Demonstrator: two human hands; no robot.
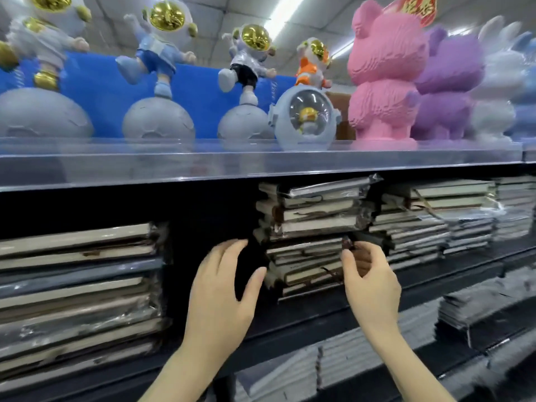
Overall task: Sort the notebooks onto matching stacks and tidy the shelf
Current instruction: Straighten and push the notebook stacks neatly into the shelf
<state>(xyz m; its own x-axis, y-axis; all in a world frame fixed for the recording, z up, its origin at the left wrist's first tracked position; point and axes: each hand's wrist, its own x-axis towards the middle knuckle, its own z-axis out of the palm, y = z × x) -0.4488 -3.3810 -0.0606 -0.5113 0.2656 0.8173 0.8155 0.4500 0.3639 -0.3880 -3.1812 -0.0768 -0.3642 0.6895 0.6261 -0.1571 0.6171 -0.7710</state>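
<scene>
A tall middle stack of wrapped notebooks [313,216] stands on the dark shelf [313,320], its books skewed against each other. My left hand [223,288] is at the stack's lower left corner with relaxed, slightly bent fingers; the thumb tip is against the edge of a lower notebook. My right hand [368,280] is at the stack's lower right side, its fingers curled round the dark spine edge of a lower notebook [307,274]. Another notebook stack [78,294] fills the shelf to the left, and a lower, slanting stack [435,221] lies to the right.
Above, a shelf with a clear front rail [261,161] carries astronaut figures [162,74] and pink [385,79], purple and white bear figures. A dark gap [208,221] separates the left and middle stacks. Below, a lower shelf holds more wrapped notebooks [475,309].
</scene>
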